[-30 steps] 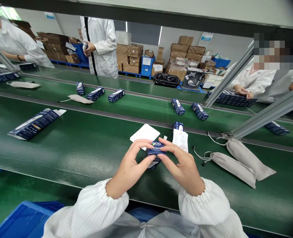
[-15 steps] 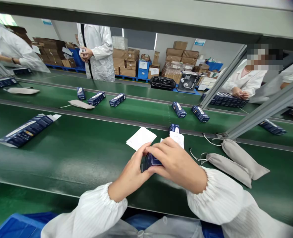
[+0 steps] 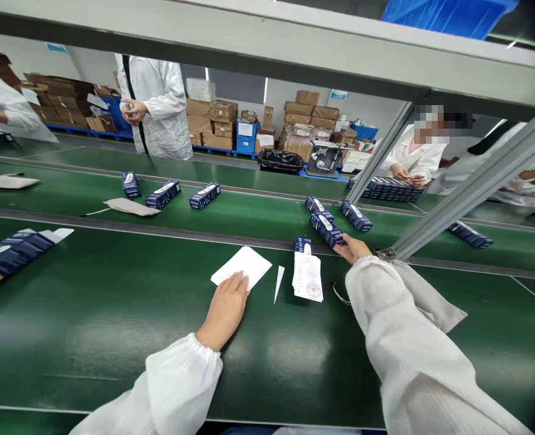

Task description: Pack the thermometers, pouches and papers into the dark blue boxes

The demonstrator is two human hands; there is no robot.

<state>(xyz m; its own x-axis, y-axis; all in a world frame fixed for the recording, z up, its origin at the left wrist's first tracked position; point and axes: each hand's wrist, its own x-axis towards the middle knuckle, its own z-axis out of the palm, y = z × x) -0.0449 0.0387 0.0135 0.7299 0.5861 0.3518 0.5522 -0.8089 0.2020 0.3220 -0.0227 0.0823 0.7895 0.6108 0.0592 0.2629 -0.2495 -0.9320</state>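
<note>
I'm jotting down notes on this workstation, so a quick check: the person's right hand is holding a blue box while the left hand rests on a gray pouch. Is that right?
Not quite. The head view shows the left hand on white papers, not a gray pouch. The right hand is indeed holding a blue box.

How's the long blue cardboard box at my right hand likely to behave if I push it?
The long blue cardboard box is probably stiff, given its straight edges. Its flat sides should keep it from rolling. Long and low, it would likely slide before tipping.
</note>
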